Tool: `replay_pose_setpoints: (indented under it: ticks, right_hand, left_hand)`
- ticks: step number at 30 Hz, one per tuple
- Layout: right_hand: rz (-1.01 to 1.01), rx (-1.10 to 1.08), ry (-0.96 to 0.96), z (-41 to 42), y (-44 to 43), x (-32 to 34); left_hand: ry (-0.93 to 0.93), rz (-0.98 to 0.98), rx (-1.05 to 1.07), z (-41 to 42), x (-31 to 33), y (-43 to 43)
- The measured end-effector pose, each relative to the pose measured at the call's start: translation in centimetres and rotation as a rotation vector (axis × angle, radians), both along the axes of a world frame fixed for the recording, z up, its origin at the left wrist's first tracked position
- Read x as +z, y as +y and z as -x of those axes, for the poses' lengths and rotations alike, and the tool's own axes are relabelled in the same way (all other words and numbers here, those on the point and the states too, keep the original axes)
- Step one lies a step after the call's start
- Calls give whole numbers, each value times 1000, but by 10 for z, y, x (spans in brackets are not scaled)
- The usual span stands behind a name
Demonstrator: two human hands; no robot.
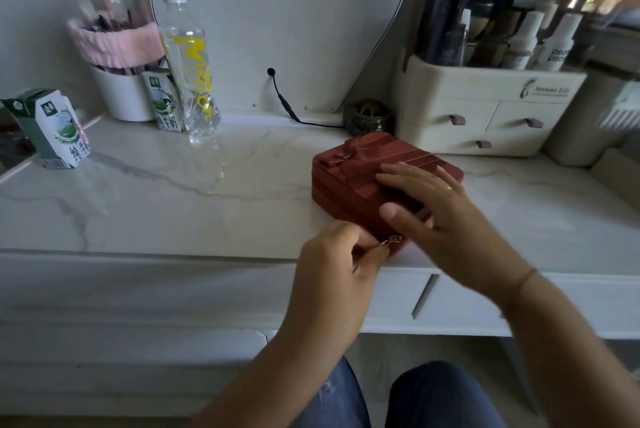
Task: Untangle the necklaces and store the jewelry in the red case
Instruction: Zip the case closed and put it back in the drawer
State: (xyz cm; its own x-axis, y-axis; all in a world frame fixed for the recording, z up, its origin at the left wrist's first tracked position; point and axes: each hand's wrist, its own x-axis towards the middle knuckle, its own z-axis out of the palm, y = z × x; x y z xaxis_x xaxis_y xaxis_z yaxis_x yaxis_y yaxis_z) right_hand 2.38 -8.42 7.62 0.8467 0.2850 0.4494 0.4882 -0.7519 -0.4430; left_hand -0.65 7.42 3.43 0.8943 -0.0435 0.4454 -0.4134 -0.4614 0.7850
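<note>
A home dressing table: marble top, mirror, cosmetics organizer with bottles.

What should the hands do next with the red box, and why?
Probably slide the metal pull along the seam of the red case. The left hand pinches it at the near corner, and the right hand lies flat on the lid, steadying the case.

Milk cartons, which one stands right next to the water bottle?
The back carton, tucked between the white cup and the clear water bottle. The other carton stands alone at the desk's far left, closer to the front.
</note>
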Motion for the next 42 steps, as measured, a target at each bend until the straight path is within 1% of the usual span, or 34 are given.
replay_pose_setpoints:
  ticks: [1, 3, 7, 10, 12, 15, 20, 22, 23, 25, 26, 27, 28, 30, 33, 35, 38, 40, 42]
  right_hand:
    - [43, -55, -54, 1, 7, -8]
    - [53, -126, -131, -3, 9, -16]
    - [7, -137, -173, -6, 8, -17]
    - [-6, -126, -181, -7, 7, -18]
    - [-19, -130, -182, -8, 7, -19]
    - [-42, -131, -166, -8, 8, -20]
    - [-56, -122, -150, -8, 9, -20]
    - [-72, -84, -104, -10, 5, -20]
    - [-123, -70, -88, -11, 0, -19]
    - [-323, -114, -70, -12, -11, -20]
    - [-447, -166, -36, -13, -16, -20]
    - [-566, -207, 24, -12, -19, -20]
    - [-674, -224, 91, -13, -21, -21]
    - [-793, -213, 164, -14, -22, -23]
    - [-845, -232, 184, -3, -21, -27]
    - [-846, -230, 173, 14, -21, -33]
    - [-786, -220, 146, 39, -22, -41]
    - [-807, -175, 148, 49, -28, -45]
    - [-872, -131, 139, 57, -38, -48]
  left_hand:
    - [27, -3, -21, -1, 2, 4]
    - [76, -8, -29, -6, 7, 14]
    - [116, -65, 17, -28, 18, 37]
    - [122, -133, 120, -62, 22, 58]
    - [159, -127, 173, -91, 24, 75]
    - [215, -128, 128, -124, 28, 85]
    - [215, -157, 76, -147, 29, 69]
    - [212, -70, 105, -145, 23, 69]
    - [206, 36, 142, -141, 19, 69]
    - [215, 318, 192, -122, 13, 65]
    - [242, 451, 175, -109, 11, 59]
    - [278, 566, 115, -94, 8, 50]
    - [317, 621, 29, -81, 3, 39]
    - [367, 574, -114, -60, -4, 18]
    - [400, 560, -213, -65, -4, 6]
    - [460, 574, -237, -78, 5, 6]
    - [530, 535, -294, -88, 10, 0]
    - [527, 516, -294, -89, 14, -4]
    - [530, 566, -270, -88, 17, -10]
